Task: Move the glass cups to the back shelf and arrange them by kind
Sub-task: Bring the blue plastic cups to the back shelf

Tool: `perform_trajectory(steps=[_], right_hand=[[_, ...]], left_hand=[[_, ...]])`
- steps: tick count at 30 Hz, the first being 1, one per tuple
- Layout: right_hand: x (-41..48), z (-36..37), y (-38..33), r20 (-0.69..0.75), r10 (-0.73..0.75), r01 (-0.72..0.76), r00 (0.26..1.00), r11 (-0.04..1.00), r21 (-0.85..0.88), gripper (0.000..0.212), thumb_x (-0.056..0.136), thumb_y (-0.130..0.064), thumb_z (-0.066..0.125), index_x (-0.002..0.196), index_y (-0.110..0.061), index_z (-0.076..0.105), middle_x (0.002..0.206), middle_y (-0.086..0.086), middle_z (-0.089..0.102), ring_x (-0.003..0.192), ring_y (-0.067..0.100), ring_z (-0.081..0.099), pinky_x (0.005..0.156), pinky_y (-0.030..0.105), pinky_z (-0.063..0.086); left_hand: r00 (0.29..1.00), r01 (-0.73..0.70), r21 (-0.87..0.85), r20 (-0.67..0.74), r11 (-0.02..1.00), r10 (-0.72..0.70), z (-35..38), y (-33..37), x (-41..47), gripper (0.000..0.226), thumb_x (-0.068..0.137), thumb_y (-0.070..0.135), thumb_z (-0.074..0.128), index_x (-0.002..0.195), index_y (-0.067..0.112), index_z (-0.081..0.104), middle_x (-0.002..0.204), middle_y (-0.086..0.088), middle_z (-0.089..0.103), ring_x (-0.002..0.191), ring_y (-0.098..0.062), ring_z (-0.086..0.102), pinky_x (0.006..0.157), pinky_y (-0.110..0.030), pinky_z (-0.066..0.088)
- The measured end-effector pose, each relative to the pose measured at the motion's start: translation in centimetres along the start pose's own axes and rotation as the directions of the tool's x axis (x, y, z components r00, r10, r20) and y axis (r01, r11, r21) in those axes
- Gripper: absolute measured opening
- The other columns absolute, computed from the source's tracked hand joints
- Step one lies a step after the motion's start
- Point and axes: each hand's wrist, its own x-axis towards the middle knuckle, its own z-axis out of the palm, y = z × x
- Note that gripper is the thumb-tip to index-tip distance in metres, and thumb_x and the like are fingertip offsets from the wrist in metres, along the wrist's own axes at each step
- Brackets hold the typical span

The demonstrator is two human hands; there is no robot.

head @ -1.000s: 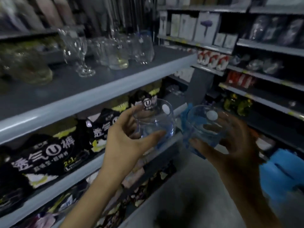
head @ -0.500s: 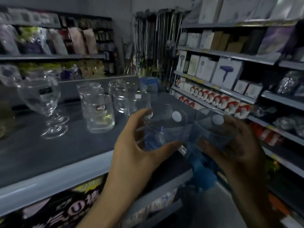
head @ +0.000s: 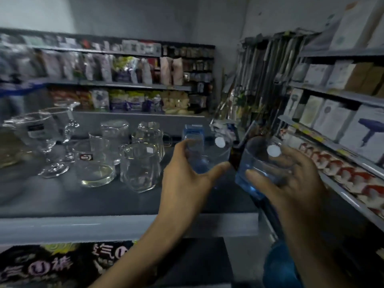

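My left hand [head: 185, 181] grips a blue-tinted glass cup [head: 209, 154] with a white round sticker, held over the right part of the grey shelf [head: 128, 204]. My right hand [head: 291, 179] grips a second blue-tinted cup [head: 261, 163], just past the shelf's right end. On the shelf stand clear tumblers [head: 93, 163], clear handled mugs [head: 141, 167] and stemmed glasses [head: 43, 140] at the left. Another blue cup [head: 193, 132] stands at the back of the shelf behind my left hand.
Boxed hair dryers [head: 365, 132] and red-and-white packets [head: 353, 175] fill shelves on the right. Packaged goods [head: 128, 69] line the far shelves. Long poles [head: 259, 80] stand in the corner. Black packs [head: 62, 265] sit under the shelf's front lip [head: 104, 227].
The view has risen from the lower shelves to the glass shelf's top. Both hands have lifted their blue cups to shelf height, the left one now over the shelf surface.
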Motion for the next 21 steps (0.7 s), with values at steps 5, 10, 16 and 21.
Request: perform_trajectory(steps=[5,10,16,21], right_hand=[[1.9,0.0,2.7,0.125,0.063,-0.067,0.99,0.997,0.034,0.078,0.059,-0.031,0.091,0.131,-0.03,0.06,0.121,-0.018,0.071,0.107,-0.001,0.069,0.079,0.019,0.059],[3.0,-0.6,4.4,0.204,0.096,-0.109,0.974,0.993,0.053,0.082,0.056,-0.039,0.09,0.133,-0.032,0.06,0.124,-0.015,0.07,0.11,0.001,0.068,0.083,0.028,0.061],[3.9,-1.1,5.4,0.233,0.09,-0.113,0.968,0.99,0.086,0.078,0.058,-0.035,0.09,0.13,-0.031,0.061,0.118,-0.018,0.072,0.107,0.001,0.07,0.082,0.026,0.06],[4.5,-1.4,6.5,0.26,0.093,-0.114,0.961,0.991,0.065,0.077,0.065,-0.022,0.094,0.133,-0.029,0.06,0.121,-0.014,0.072,0.108,0.003,0.07,0.082,0.025,0.06]], left_hand=[[0.989,0.063,0.087,-0.136,0.994,-0.051,2.3,-0.5,2.5,0.07,0.071,0.039,0.093,0.129,0.026,0.056,0.103,0.021,0.067,0.09,0.011,0.066,0.082,-0.024,0.059],[0.977,0.119,0.126,-0.193,0.985,-0.094,3.5,-1.3,4.3,0.063,0.072,0.036,0.093,0.121,0.033,0.054,0.103,0.019,0.066,0.09,0.006,0.065,0.076,-0.022,0.059],[0.953,0.193,0.164,-0.266,0.967,-0.145,4.6,-2.7,7.0,0.062,0.061,0.042,0.097,0.104,0.038,0.053,0.109,0.009,0.07,0.097,-0.015,0.071,0.088,-0.045,0.062],[0.939,0.224,0.193,-0.306,0.955,-0.159,4.7,-2.9,7.7,0.061,0.062,0.042,0.097,0.101,0.038,0.049,0.1,0.019,0.065,0.094,-0.011,0.069,0.09,-0.048,0.06]])
